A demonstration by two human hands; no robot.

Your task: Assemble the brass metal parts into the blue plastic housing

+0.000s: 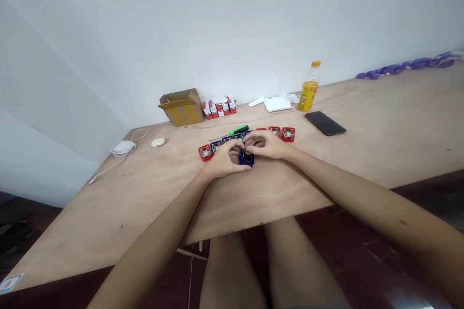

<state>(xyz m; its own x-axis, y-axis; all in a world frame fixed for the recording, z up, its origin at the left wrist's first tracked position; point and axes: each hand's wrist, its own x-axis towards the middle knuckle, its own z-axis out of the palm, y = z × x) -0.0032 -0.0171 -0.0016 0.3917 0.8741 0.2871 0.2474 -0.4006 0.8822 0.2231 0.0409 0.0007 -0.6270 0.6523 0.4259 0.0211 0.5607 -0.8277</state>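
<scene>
A small dark-blue square case (247, 158) with metal parts inside lies on the table between my two hands. My left hand (225, 158) is closed on it, thumb at the near edge and fingers at the far side. My right hand (267, 145) is closed over the case's far edge, its fingertips pinched together at the metal parts. What they pinch is too small to make out. Just beyond runs a row of similar cases: a red case (205, 153) at the left end, a blue case (216, 147) beside it, and another red case (288, 134) at the right end. My hands partly hide the row.
A green-and-black screwdriver (239, 130) lies behind the row. Farther back stand an open cardboard box (184, 111), several small red-and-white boxes (219, 109), white papers (277, 103) and a yellow-labelled bottle (308, 94). A phone (325, 123) lies right; a white charger with cable (123, 147) lies left.
</scene>
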